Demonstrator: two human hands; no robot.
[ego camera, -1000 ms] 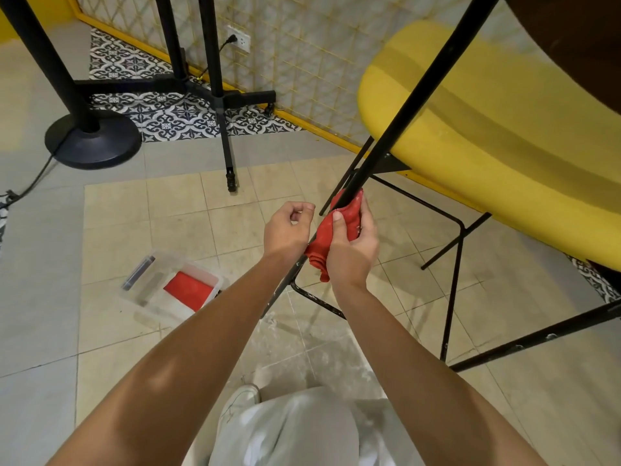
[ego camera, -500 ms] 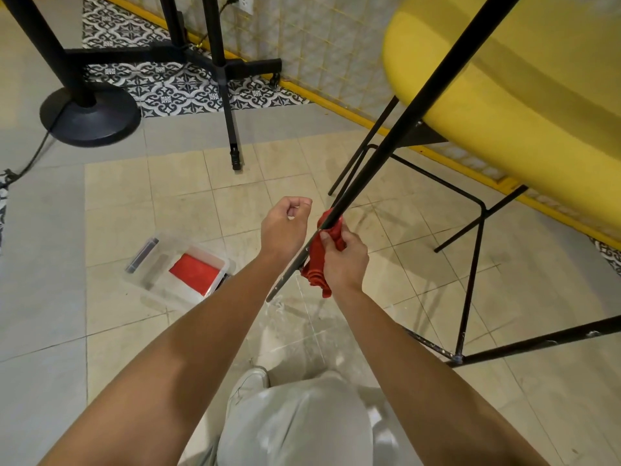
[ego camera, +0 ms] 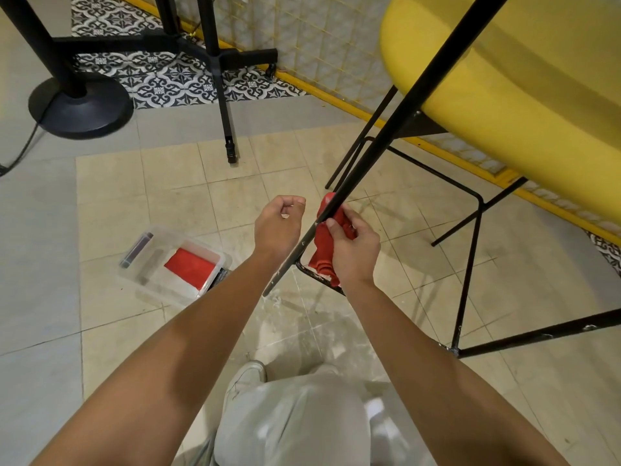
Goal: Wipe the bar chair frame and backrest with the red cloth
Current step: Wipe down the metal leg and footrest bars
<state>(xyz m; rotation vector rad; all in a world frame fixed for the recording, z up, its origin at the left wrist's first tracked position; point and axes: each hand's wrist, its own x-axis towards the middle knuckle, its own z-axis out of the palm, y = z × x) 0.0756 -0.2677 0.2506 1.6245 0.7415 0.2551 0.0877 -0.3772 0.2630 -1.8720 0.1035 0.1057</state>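
Our right hand (ego camera: 353, 255) has thumb and fingers curled round the cloth (ego camera: 324, 242), which is bunched into a roll and pressed against the leg (ego camera: 401, 124) of the chair (ego camera: 469, 264). Held that way, the fabric hugs the thin black tube on more than one side, so one slide should clean it nearly all round. The grip sits low on the leg, just above where the crossbar (ego camera: 307, 271) joins, and the cloth's loose tail hangs over that joint. Just left of the grip, apart from the leg, our left hand (ego camera: 277, 227) hangs in the air with its fingers curled in on nothing we can make out. We judge it is ready to steady the frame. The chair is tipped toward us, which is why the leg runs as a long slant up and to the right of the grip, meeting the seat (ego camera: 504, 95) far above. That slant gives an open run upward; downward there is little left before the crossbar and the leg's bare end. Right of the grip the other legs and rungs stand over open floor (ego camera: 235, 196), well apart. Left and a little below lies a clear bin (ego camera: 153, 285) with a second red piece inside, near but outside the stroke. Beyond it a stand (ego camera: 80, 105) is far off. Our knee (ego camera: 295, 425) is below the grip, under the leg's end.
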